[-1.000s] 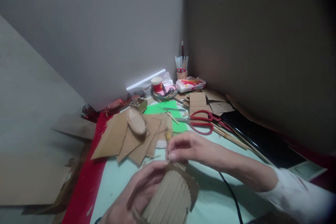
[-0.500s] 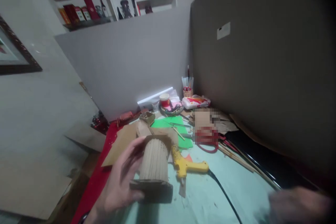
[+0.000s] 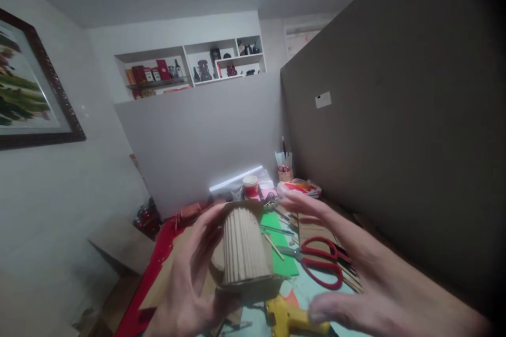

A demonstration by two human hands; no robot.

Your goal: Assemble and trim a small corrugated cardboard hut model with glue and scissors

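My left hand (image 3: 193,274) is wrapped around the left side of a corrugated cardboard column (image 3: 247,245), a ribbed tube with a flat cardboard piece at each end. The column is lifted above the table and tilted toward me. To its right, my right hand (image 3: 348,253) is spread, thumb and fingers apart, and holds nothing. Below that thumb lies a yellow glue gun (image 3: 284,318), partly out of the picture. Red-handled scissors (image 3: 322,263) lie between the column and my right hand, with their blades over a green sheet (image 3: 290,266).
A red and white paper cup (image 3: 251,187), a pen holder (image 3: 285,172) and a red and white packet (image 3: 302,188) stand at the back. Grey panels (image 3: 205,137) wall off the rear and right. Cardboard sheets and thin sticks lie about the table.
My right hand has come in from the lower right edge and opened beside the column. The column has come up nearer in my left hand. The view has tilted upward.
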